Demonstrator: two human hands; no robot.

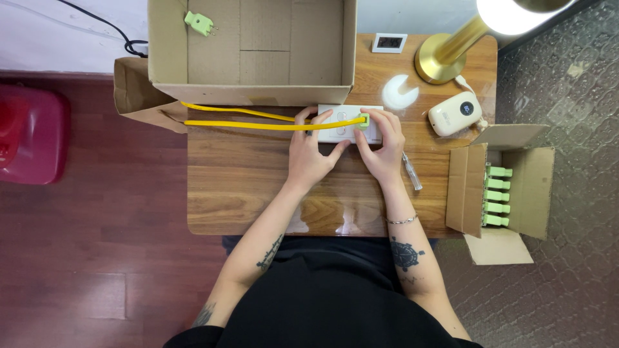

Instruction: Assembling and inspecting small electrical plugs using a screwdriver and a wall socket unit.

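**Two hands on a white socket plate with a yellow cable**

Dark red floorboards lie to the left of us and grey patterned carpet to the right, with a small wooden table (245, 187) between them, seen from straight above by the head camera.

At the far middle of the table we have a white socket plate (340, 131) lying flat. Our left hand (311, 154) rests on its left part, fingers spread loosely over the plate and thumb reaching toward the other hand, pressing rather than gripping. Our right hand (382, 147) sits on the plate's right end, fingertips pinched around a small green plug (364, 120) that sits against the plate. A yellow cable (258, 124) runs from that plug leftward across the table and passes under our left fingers; a second yellow strand curves just above it.

Behind the plate stands an open cardboard box (251, 87) with another green plug (199, 23) lying in its far left corner. A brass lamp (445, 55) stands at the far right, with a white crescent-shaped piece (400, 91) and a cream timer (455, 113) near it. A clear screwdriver (412, 172) lies just right of our right wrist. Off the table's right edge, a smaller open carton (465, 180) holds a row of green plugs (496, 196).
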